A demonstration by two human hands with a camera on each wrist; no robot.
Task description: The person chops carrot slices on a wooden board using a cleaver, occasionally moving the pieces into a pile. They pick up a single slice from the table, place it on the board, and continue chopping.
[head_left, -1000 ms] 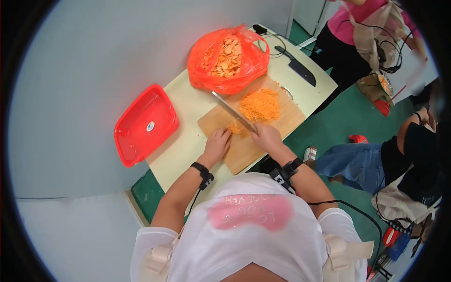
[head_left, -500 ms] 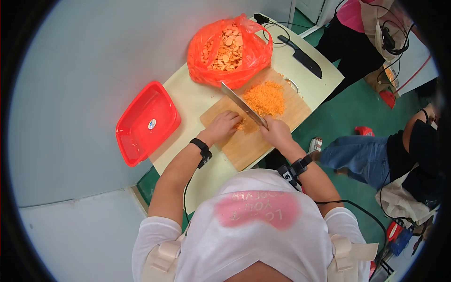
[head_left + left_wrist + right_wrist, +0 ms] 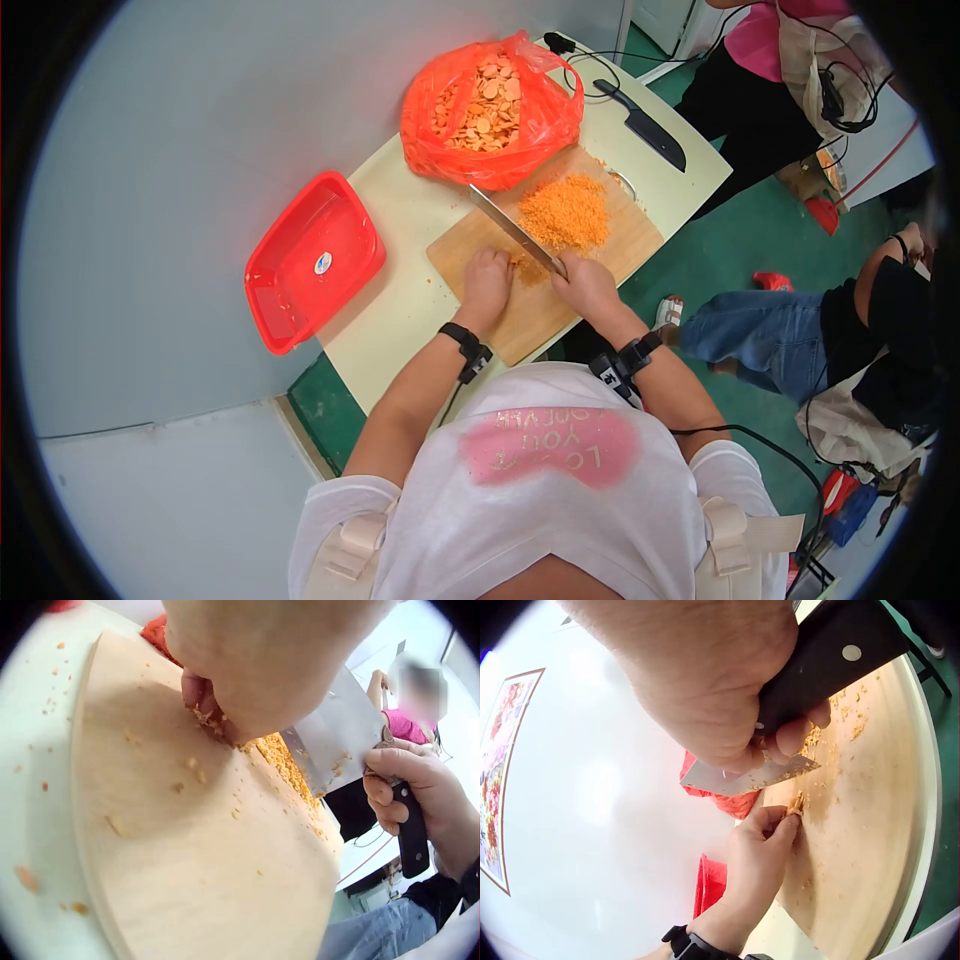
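In the head view my right hand (image 3: 585, 285) grips a cleaver (image 3: 517, 229) by its black handle (image 3: 825, 664), the blade slanting across a wooden cutting board (image 3: 530, 320). My left hand (image 3: 488, 283) is low on the board, left of the blade. As the right wrist view shows, its thumb and fingers pinch a few chopped carrot bits (image 3: 796, 805) close to the blade. A mound of finely chopped carrot (image 3: 566, 213) lies on the board beyond the cleaver. Crumbs cling to the blade (image 3: 337, 739).
Behind the board stands a red plastic bag (image 3: 425, 155) filled with orange slices (image 3: 490, 105). A red basin (image 3: 300, 285) is at the table's left, a black knife (image 3: 655, 138) at the far right. Two other people are to the right; cables trail near the table's far corner.
The left hand reached further over the board, then drew back toward my body with its fingers turned in beside the blade. The right hand keeps its grip on the cleaver, which has shifted slightly.
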